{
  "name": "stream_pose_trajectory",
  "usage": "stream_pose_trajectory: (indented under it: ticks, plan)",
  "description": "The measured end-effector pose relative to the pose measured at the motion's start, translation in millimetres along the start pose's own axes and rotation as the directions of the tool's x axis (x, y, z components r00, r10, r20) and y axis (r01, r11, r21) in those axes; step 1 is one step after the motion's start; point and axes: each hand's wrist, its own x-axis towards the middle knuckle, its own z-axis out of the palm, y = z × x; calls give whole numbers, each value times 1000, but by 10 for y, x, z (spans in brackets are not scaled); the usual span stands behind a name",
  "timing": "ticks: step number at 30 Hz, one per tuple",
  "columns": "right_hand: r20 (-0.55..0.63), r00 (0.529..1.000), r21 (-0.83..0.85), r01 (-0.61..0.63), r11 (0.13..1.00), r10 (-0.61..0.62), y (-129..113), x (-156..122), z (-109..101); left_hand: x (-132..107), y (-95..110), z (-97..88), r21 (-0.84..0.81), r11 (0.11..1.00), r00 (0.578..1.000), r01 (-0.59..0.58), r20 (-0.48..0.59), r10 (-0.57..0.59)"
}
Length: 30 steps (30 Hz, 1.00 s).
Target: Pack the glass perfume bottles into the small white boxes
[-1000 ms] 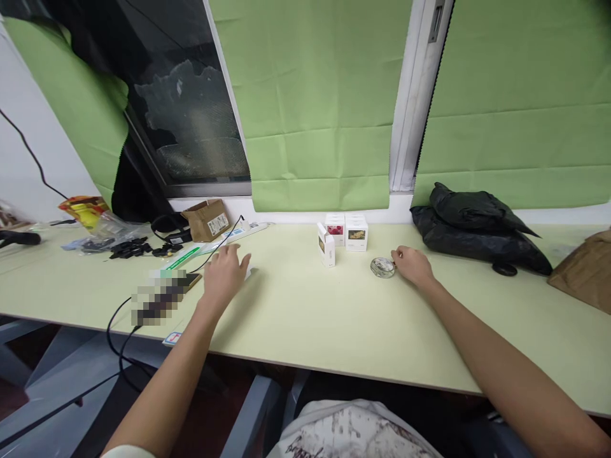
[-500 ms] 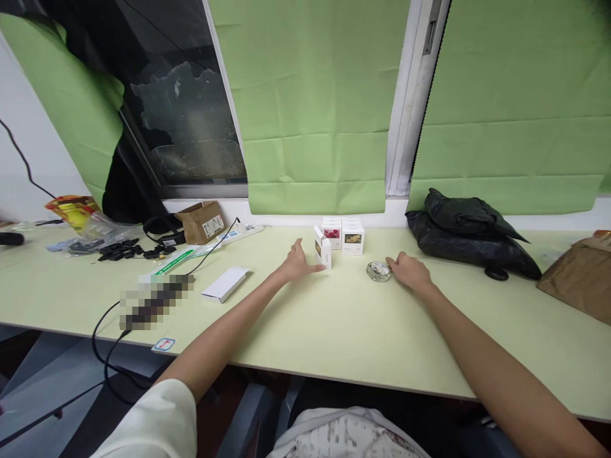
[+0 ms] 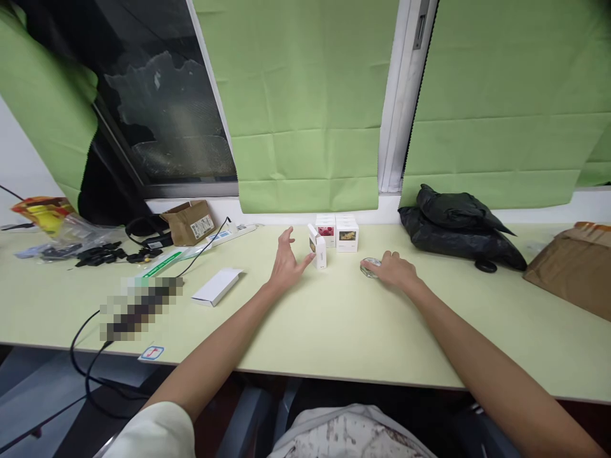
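My left hand (image 3: pixel 287 262) is open, thumb and fingers spread, just left of a small white box (image 3: pixel 320 252). That box stands upright with its top flap raised and a picture on its left side. My thumb is close to the box; whether it touches is hard to tell. On the right, my right hand (image 3: pixel 395 270) is closed on the edge of a round, clear, shiny disc-like thing (image 3: pixel 368 267) lying on the table, its thumb over the top. Behind stand several white boxes with a pink picture (image 3: pixel 326 233) and a yellow picture (image 3: pixel 347 236).
A flat white carton (image 3: pixel 217 287) lies left of my left arm. Farther left are a blurred dark device with cables, a green-and-white strip (image 3: pixel 162 264), an open brown box (image 3: pixel 189 224) and black parts. A black plastic bag (image 3: pixel 458 232) and brown package (image 3: pixel 573 270) are at right.
My right hand has moved left onto the round disc and covers part of it. My left hand has drawn slightly back from the upright box. The view has shifted a little.
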Motion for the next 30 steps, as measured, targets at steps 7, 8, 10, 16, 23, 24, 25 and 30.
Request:
stream_pose_trajectory:
  ticks: [7,8,10,16,23,24,25,30]
  plan:
    - [-11,1000,68,13,998,-12,-9,48,63,-6,-76,17,-18,1000,998,-9,-60,8]
    - [-25,999,79,25,997,-23,-12,46,62,-7,-79,21,-19,1000,998,-7,-60,6]
    - [-60,996,105,70,992,-64,-29,24,52,-8,-76,27,-19,1000,999,-10,-54,9]
    - [-245,915,173,365,915,-319,-161,-127,39,-18,-19,6,-24,1000,1000,11,-11,-11]
    - [-236,865,114,477,871,-443,-249,-187,105,-29,9,4,-45,997,998,57,22,-57]
    - [-236,865,119,478,870,-442,-244,-183,110,-31,13,5,-54,997,998,63,28,-62]
    - [-237,866,127,477,870,-440,-236,-179,116,-34,17,6,-64,995,997,73,38,-70]
    - [-220,875,162,469,868,-431,-192,-153,149,-50,32,33,-126,983,982,137,149,-117]
